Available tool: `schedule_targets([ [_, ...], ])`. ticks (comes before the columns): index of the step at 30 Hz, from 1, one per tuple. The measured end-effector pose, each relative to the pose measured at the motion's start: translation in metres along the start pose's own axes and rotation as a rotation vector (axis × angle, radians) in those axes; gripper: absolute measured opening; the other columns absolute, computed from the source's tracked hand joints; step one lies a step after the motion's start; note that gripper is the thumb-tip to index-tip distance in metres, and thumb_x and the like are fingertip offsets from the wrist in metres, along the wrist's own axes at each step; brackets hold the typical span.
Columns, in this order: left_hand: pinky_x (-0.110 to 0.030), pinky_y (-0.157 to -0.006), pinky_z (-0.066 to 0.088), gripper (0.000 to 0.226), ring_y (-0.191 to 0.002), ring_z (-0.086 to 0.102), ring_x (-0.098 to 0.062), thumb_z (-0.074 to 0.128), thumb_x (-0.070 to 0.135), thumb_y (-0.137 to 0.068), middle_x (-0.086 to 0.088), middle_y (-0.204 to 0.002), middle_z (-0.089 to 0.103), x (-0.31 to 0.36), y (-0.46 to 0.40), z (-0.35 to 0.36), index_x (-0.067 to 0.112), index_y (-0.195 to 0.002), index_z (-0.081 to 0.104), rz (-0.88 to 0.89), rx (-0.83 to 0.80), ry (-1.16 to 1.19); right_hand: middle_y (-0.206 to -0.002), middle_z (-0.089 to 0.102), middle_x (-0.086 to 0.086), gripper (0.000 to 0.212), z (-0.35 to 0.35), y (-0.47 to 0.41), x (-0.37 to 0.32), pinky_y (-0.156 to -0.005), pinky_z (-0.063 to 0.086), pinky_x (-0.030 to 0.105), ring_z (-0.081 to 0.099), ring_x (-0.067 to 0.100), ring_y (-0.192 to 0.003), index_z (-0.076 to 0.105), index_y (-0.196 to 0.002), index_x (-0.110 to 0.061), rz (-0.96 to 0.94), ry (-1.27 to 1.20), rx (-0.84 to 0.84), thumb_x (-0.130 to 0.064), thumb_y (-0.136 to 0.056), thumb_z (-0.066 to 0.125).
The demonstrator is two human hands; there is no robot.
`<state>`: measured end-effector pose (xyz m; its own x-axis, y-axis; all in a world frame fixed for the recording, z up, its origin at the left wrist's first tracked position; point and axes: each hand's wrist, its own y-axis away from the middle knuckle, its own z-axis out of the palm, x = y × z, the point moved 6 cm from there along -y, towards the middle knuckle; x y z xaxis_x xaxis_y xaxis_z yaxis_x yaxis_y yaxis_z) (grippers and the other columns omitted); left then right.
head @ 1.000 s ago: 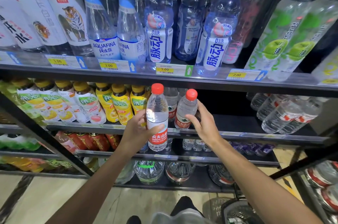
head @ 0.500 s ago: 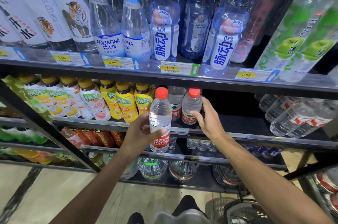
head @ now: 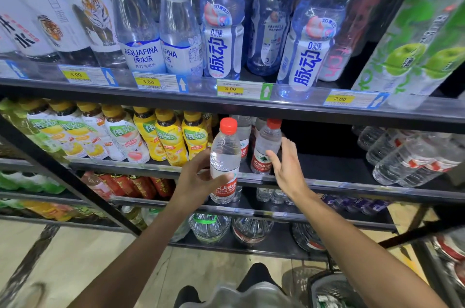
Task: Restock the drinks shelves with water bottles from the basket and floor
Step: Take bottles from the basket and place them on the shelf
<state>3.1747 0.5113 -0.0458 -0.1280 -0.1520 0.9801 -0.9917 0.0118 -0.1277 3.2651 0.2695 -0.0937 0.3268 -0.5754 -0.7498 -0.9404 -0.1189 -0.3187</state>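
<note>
My left hand [head: 195, 178] grips a clear water bottle [head: 224, 157] with a red cap and a red label, upright in front of the middle shelf [head: 327, 167]. A second red-capped water bottle [head: 265, 146] stands on that shelf just to its right. My right hand [head: 286, 169] is beside this second bottle, fingers spread and relaxed, no longer wrapped round it. More water bottles of the same kind stand behind these two. The basket [head: 332, 287] shows at the bottom right, near the floor.
Yellow-capped juice bottles [head: 161, 136] fill the middle shelf's left part. Several water bottles lie on their sides [head: 407, 154] at its right. Between them is dark bare shelf. Tall bottles [head: 221, 31] crowd the upper shelf. Large water jugs [head: 208, 227] sit on the bottom shelf.
My right hand set its bottle on the middle shelf and let go, fingers now spread. My left hand carried its bottle slightly right and closer to the shelf edge.
</note>
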Motion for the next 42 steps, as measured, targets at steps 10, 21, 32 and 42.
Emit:
schedule_targets([
  [10,-0.048,-0.104,0.053,0.057,-0.123,0.063,-0.019,0.084,0.011,-0.082,0.003,-0.129,0.069,-0.002,-0.029,0.015,0.019,-0.134,0.061,0.058,0.016,-0.023,-0.114,0.050,-0.001,0.044,0.007,-0.001,0.006,-0.094,0.049,0.036,0.052,0.008,-0.099,0.048,-0.121,-0.017,0.123,-0.021,0.021,-0.056,-0.099,0.047],
  [21,-0.045,-0.106,0.053,0.065,-0.123,0.063,-0.017,0.090,0.011,-0.073,0.002,-0.131,0.065,-0.019,-0.053,0.025,0.019,-0.132,0.064,0.061,0.025,-0.022,-0.130,0.067,0.000,0.053,0.025,0.011,0.020,-0.084,0.046,0.034,0.064,0.026,-0.114,0.039,-0.139,-0.028,0.230,0.053,-0.096,-0.054,-0.096,0.060],
  [32,-0.038,-0.095,0.060,0.056,-0.116,0.064,-0.020,0.091,0.026,-0.071,0.006,-0.121,0.062,-0.021,-0.054,0.025,0.026,-0.122,0.068,0.200,0.103,-0.113,-0.124,0.068,0.006,0.053,0.026,0.009,0.025,-0.078,0.044,0.033,0.066,0.028,-0.107,0.042,-0.138,-0.020,0.253,0.086,-0.111,-0.052,-0.098,0.057],
  [42,-0.026,-0.097,0.057,0.060,-0.122,0.062,-0.016,0.091,0.022,-0.073,0.011,-0.126,0.061,-0.023,-0.058,0.031,0.027,-0.128,0.066,0.236,0.119,-0.123,-0.124,0.068,0.002,0.053,0.025,0.009,0.026,-0.081,0.046,0.031,0.065,0.023,-0.108,0.043,-0.136,-0.021,0.271,0.063,-0.123,-0.053,-0.097,0.058],
])
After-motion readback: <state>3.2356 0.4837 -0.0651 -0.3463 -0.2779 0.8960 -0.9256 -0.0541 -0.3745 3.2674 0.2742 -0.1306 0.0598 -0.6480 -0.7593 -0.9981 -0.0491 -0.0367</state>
